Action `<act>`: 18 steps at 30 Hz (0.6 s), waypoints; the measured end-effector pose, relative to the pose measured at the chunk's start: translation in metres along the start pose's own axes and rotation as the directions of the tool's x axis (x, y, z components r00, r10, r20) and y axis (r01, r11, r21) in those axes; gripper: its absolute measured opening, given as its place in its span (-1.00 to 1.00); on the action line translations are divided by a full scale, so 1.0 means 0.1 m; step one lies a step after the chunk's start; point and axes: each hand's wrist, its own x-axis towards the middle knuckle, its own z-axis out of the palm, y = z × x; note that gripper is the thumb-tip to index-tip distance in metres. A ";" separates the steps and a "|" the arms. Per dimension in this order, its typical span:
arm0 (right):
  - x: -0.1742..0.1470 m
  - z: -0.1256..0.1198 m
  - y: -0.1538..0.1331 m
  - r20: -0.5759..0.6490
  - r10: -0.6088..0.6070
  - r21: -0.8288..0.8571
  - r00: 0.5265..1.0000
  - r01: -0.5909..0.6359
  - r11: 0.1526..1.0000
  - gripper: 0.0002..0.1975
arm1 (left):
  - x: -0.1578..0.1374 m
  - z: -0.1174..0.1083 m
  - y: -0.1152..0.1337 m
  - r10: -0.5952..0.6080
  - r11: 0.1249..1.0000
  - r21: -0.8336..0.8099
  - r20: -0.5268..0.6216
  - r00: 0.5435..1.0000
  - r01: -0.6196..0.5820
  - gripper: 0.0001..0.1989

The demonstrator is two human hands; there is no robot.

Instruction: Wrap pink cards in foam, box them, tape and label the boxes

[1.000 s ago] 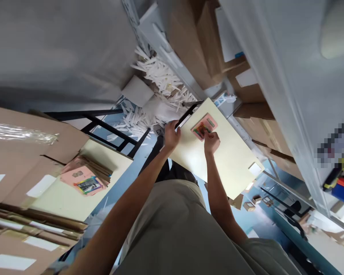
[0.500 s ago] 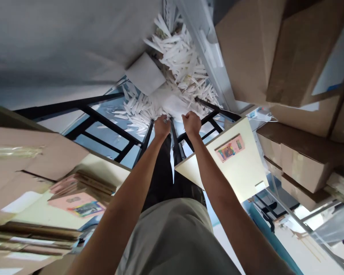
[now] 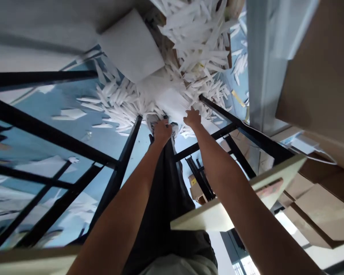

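Observation:
My left hand (image 3: 162, 131) hangs low above my shoes, its fingers loosely bent and slightly apart, with nothing visible in them. Farther right, my right hand (image 3: 193, 117) reaches forward with fingers spread and appears empty. Just beyond both hands, a smooth white sheet-like piece (image 3: 173, 100) lies over a heap of white paper-like strips (image 3: 200, 49); whether the right fingertips touch it I cannot tell. One shoe (image 3: 152, 120) shows beside my left hand.
Black metal table frames (image 3: 51, 130) stand on the left, with another black leg (image 3: 218, 110) on the right. A pale tabletop (image 3: 206, 217) juts under my right arm. A white block-like box (image 3: 133, 46) sits by the heap. Cardboard boxes (image 3: 321, 80) are stacked at right.
The view has dropped closer to the floor and the heap. Both hands were closed like fists before; now their fingers are loosened, the right one's spread.

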 end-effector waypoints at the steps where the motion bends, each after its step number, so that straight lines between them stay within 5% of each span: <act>1: 0.17 0.07 0.03 0.009 -0.012 -0.008 1.000 0.012 1.000 -0.56 | 0.08 0.06 -0.09 -0.014 1.000 -0.008 0.004 1.000 0.014 -0.66; 10: 1.32 0.50 0.10 0.095 -0.022 -0.113 0.995 0.033 0.993 -0.56 | 0.68 0.35 -0.59 -0.058 0.989 0.140 0.006 0.998 0.057 -0.67; 18: 1.34 0.45 0.05 0.015 -0.073 -0.131 0.997 0.074 0.989 -0.72 | 0.80 0.28 -0.57 -0.142 0.985 0.098 -0.013 0.990 0.142 -0.61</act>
